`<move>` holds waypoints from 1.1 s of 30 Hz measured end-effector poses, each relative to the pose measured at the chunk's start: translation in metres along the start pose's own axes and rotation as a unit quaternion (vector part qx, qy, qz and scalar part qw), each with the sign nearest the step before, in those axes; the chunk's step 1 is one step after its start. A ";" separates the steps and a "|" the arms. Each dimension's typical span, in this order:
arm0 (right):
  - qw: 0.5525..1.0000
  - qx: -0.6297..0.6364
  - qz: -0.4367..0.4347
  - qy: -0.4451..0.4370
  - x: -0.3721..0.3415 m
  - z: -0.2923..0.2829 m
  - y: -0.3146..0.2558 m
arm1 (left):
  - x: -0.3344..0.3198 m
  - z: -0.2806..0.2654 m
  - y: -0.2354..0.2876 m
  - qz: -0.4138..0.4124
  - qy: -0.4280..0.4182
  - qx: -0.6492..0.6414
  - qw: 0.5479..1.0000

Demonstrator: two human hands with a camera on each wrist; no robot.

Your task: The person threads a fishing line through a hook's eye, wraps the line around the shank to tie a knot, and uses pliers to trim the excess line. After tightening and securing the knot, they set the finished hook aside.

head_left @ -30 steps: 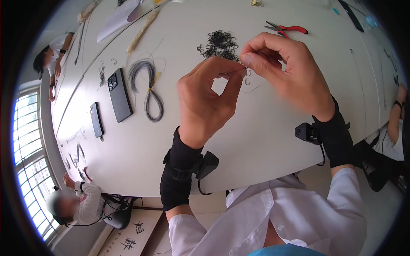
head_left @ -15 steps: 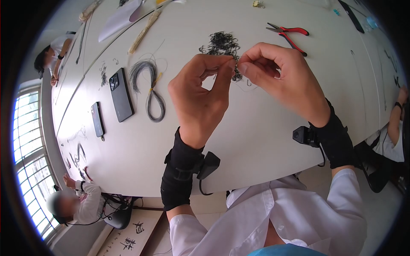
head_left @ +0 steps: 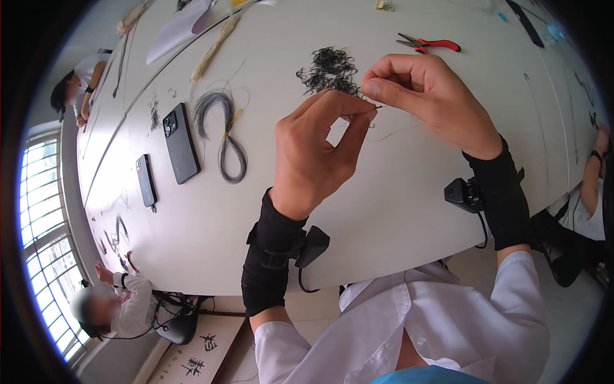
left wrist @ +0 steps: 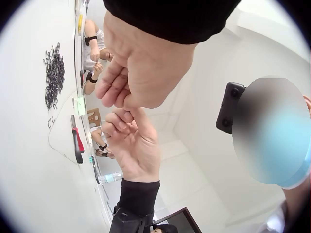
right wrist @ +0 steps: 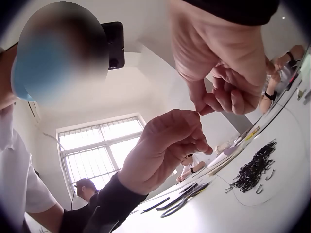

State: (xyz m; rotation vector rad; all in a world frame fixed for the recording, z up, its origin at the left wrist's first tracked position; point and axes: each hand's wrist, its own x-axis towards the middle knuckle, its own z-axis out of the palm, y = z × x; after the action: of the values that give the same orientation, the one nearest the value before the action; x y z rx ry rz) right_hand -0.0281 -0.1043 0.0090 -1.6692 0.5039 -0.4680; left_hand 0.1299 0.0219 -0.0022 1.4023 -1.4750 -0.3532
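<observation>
In the head view my left hand (head_left: 316,150) pinches a small dark fish hook between thumb and forefinger; a short dark end of it sticks out past the fingertips, the rest hidden. My right hand (head_left: 435,102) is close on the right, thumb and forefinger pinched on a thin fishing line that barely shows. A fine strand (head_left: 396,132) curves over the table below the hands. Just beyond them lies a pile of black fish hooks (head_left: 328,67). Two loose hooks (right wrist: 265,182) lie beside the pile in the right wrist view.
Red-handled pliers (head_left: 438,45) lie behind my right hand. To the left are a tied bundle of grey line (head_left: 233,157), a large phone (head_left: 182,144) and a smaller phone (head_left: 146,180). Other people sit around the white table (head_left: 384,211).
My hands drew apart to the left, uncovering the pliers, then came back right. Now a small gap separates the fingertips, with the dark end showing at the left ones.
</observation>
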 end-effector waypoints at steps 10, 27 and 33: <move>0.995 0.028 0.093 -0.014 -0.001 0.004 -0.007 | -0.001 0.004 -0.003 -0.034 0.064 -0.032 0.997; 0.953 0.272 0.108 -0.075 -0.008 0.023 -0.007 | -0.003 0.003 -0.003 -0.229 0.123 -0.377 0.889; 0.991 0.111 0.056 0.041 -0.007 0.035 -0.003 | -0.009 0.009 -0.006 -0.266 0.123 -0.454 0.842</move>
State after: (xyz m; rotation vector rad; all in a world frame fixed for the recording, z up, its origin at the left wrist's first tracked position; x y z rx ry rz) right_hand -0.0140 -0.0711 0.0066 -1.4042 0.5817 -0.4930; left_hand 0.1245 0.0244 -0.0146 0.9659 -0.5095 -1.0253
